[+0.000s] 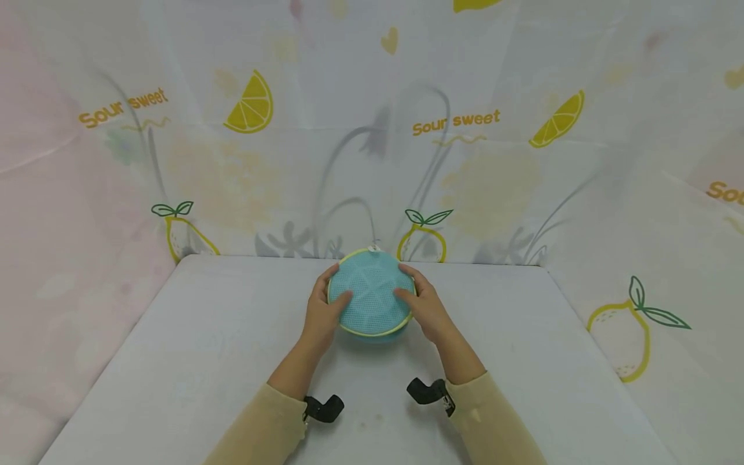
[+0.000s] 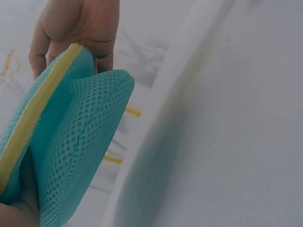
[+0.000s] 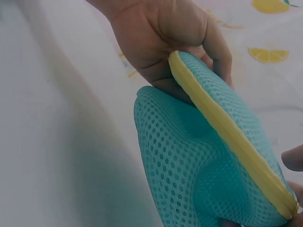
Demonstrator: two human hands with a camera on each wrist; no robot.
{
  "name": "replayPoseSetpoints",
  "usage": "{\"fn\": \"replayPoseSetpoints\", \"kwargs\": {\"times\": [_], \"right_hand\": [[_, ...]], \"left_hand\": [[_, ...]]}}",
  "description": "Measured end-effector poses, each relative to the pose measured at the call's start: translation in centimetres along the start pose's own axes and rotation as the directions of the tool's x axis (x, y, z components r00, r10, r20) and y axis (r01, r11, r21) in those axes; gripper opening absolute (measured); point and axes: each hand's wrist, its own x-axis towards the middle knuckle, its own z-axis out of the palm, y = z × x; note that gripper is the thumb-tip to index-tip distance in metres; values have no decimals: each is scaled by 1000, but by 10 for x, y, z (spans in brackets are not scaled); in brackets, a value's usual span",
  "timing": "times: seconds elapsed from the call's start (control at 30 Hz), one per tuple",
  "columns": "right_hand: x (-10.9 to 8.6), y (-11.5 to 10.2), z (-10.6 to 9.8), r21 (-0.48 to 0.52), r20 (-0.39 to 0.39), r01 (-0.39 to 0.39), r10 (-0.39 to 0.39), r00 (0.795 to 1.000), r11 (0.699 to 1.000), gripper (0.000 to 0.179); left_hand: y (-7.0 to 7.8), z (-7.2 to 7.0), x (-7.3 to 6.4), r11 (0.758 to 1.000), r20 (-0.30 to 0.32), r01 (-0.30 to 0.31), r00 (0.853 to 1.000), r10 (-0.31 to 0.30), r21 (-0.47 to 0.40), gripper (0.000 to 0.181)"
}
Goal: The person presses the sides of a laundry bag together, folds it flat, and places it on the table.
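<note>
A round teal mesh laundry bag with yellow edging is held up between both hands, its flat face turned towards me. My left hand grips its left rim, thumb on the front face and the fingers behind. On the opposite rim, my right hand holds it the same way. A small white tag shows at the top edge. In the left wrist view, a softer mesh pouch part bulges out behind the yellow band. The right wrist view shows this mesh creased inward; some fingertips are hidden behind it.
Below the bag lies a white tabletop. A pale cloth backdrop with printed lemons and lettering stands behind and at both sides. Black wrist mounts stick out from the beige sleeves.
</note>
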Motion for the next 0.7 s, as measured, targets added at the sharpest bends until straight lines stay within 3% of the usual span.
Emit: {"fn": "replayPoseSetpoints", "kwargs": {"times": [0.13,0.43,0.7], "right_hand": [[0,-1,-1,-36,-14,-27,26,1000,999,60],[-3,-3,-3,-121,17,-91,94,995,988,62],[-4,-6,-3,-104,23,-122,125,992,987,62]], "left_hand": [[0,4,-3,998,-14,-22,1000,23,56,64],[-1,5,-3,995,-14,-38,999,40,92,61],[-1,6,-4,994,-20,-43,999,45,105,60]]}}
